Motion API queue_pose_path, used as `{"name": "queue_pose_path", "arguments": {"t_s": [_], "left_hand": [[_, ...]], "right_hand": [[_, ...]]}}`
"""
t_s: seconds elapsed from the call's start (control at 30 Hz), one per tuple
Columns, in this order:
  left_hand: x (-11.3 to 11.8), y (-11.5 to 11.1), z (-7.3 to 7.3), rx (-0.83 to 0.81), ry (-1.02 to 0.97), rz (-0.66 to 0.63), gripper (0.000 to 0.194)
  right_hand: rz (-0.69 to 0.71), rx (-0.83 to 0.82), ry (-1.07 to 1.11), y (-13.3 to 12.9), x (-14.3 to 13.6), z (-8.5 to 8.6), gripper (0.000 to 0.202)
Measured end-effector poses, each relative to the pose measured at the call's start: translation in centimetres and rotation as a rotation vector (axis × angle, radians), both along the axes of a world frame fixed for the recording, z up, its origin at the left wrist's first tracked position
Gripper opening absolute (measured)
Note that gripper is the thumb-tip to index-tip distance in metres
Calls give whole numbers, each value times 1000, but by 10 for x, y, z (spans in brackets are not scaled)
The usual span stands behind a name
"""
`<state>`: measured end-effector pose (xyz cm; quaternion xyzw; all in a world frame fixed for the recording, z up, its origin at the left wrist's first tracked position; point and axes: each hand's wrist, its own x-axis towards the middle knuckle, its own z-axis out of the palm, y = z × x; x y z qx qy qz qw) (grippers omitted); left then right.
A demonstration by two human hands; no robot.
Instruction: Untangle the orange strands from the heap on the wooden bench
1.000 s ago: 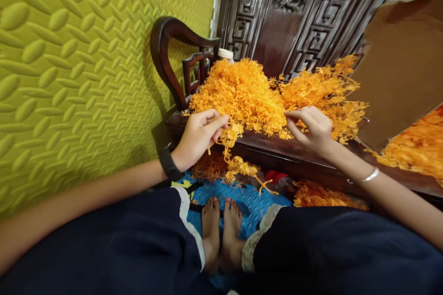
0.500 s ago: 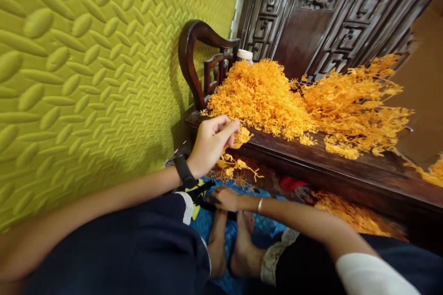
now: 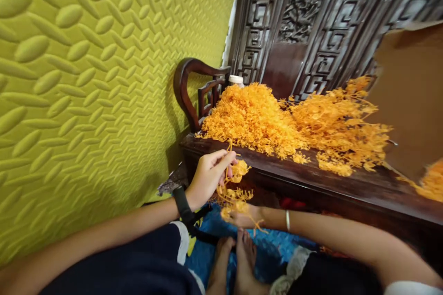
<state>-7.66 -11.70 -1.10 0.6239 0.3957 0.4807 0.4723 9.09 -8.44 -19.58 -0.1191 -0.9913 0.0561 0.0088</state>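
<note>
Left hand (image 3: pixel 207 177) fingers pinching an orange sprig cluster (image 3: pixel 235 191), dangling it clear of the worktop (image 3: pixel 311 179); right hand (image 3: pixel 244 216) cupping beneath, fingers' closure hidden.

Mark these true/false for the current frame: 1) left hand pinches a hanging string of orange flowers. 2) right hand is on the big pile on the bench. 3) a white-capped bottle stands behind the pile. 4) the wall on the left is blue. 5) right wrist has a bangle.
1) True: the left hand pinches the flower string, which hangs down from its fingers.
2) False: the right hand is low, below the bench edge, at the string's bottom end, apart from the orange flower pile.
3) True: the white-capped bottle shows behind the pile, by the armrest.
4) False: the wall is yellow-green and embossed.
5) True: a silver bangle sits on the right wrist.
</note>
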Motion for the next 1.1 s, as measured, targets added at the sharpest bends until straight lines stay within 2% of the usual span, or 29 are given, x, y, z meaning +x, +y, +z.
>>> {"name": "queue_pose_path", "arguments": {"t_s": [0.13,0.17,0.23,0.3,0.37,0.5,0.6,0.67,0.8,0.87,0.97,1.03,1.07,1.1], "left_hand": [[6,-2,6,128,37,25,30],[7,-3,8,167,50,35,29],[10,-4,12,229,72,53,28],[14,-6,16,259,80,48,28],[17,-9,21,255,70,28,29],[23,-13,28,218,4,19,33],[28,-13,31,177,-55,-4,32],[32,-11,30,137,-84,-22,29],[34,-7,27,84,-126,-29,29],[32,-6,27,69,-149,-19,29],[28,-6,26,58,-182,-16,27],[26,-5,26,61,-193,-18,27],[25,-5,25,63,-195,-19,26],[25,-5,25,64,-194,-19,26]], "right_hand": [[107,155,-45,-10,58,63,21],[177,280,-86,-13,72,81,22],[224,445,-130,-18,97,115,22],[173,533,-124,-20,118,146,22],[41,601,-33,-17,135,171,22],[-222,709,60,11,157,207,26],[-387,702,-18,45,166,224,29],[-504,653,31,66,167,231,29],[-711,423,484,86,147,235,27],[-772,353,639,79,124,233,31],[-775,216,725,51,80,229,53],[-716,-155,812,26,55,228,59],[-682,-295,777,14,46,228,62],[-651,-358,757,4,39,228,60]]}}
